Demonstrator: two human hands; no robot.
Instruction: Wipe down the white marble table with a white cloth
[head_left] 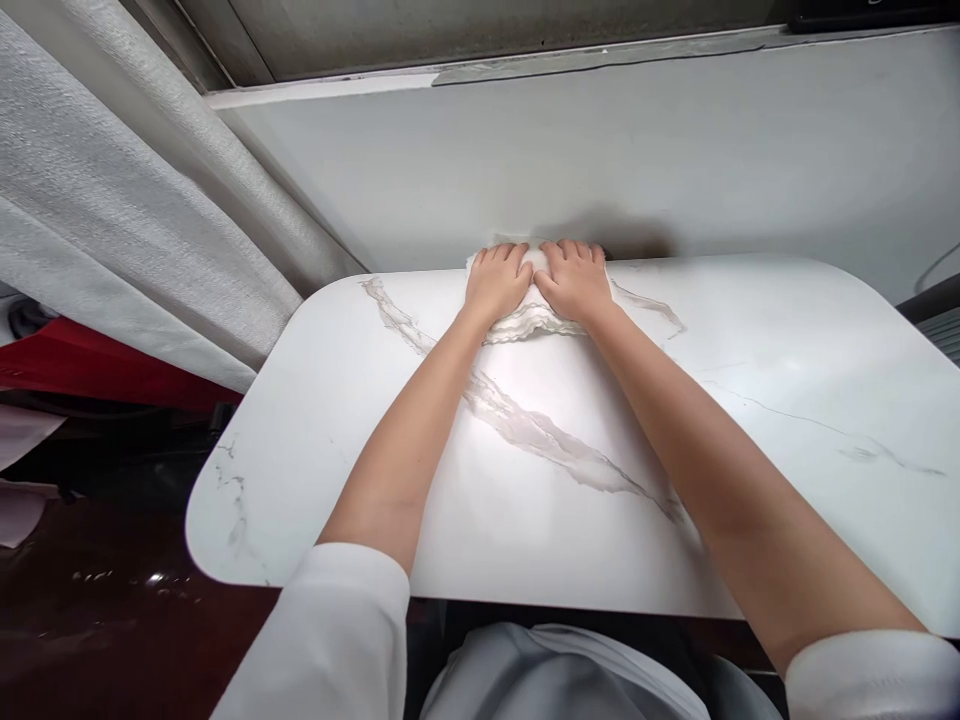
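A folded white cloth [536,320] with ruffled, wavy layers along its near side lies at the far edge of a white marble-patterned table [337,400]. On its left half rests my left hand [499,280], palm down and fingers stretched towards the wall. My right hand [576,282] lies the same way on the right half, its fingers slightly apart. Both thumbs point inward and come close to each other over the cloth. Both palms press on top of the cloth, and neither hand is wrapped round it. The part under the palms is hidden.
Directly behind the table stands a pale wall [487,160] with a ledge [600,62] above. A light grey curtain [150,190] hangs at the left, touching the table's corner area. Red fabric [112,365] lies below it, over a dark reddish floor [135,620].
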